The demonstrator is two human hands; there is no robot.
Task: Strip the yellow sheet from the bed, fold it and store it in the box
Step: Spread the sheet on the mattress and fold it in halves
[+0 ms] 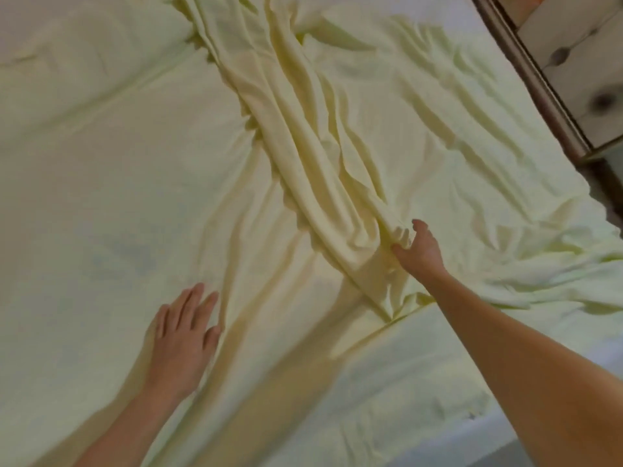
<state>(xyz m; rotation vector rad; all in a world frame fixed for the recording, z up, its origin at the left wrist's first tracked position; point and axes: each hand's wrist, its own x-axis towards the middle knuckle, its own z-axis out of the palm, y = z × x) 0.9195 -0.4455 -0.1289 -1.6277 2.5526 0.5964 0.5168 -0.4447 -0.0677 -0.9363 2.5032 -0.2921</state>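
**Bunched sheet at risk of dragging into a tangle**

On the left, the yellow sheet (101, 163) is lying fairly smooth over the bed (499, 436), and the likely trouble is starting here. If the flat palm is pinning the cloth while the other side is being pulled, the fabric could be stretching against itself instead of coming free. In the middle, a thick rumpled ridge (303, 146) is running diagonally up the mattress. Hauling on it by one end is likely gathering more cloth into a rope, making a clean fold harder. Toward the right, loose folds are piling near the wooden frame (539, 89), where an edge could be snagging.

The left hand (182, 335) is resting palm down on the sheet, its fingers (199, 298) straight and spread, holding nothing. The right hand (419, 251), arm reaching out long, is curling its fingers round the near end of the ridge, gripping it. The box is not showing anywhere.
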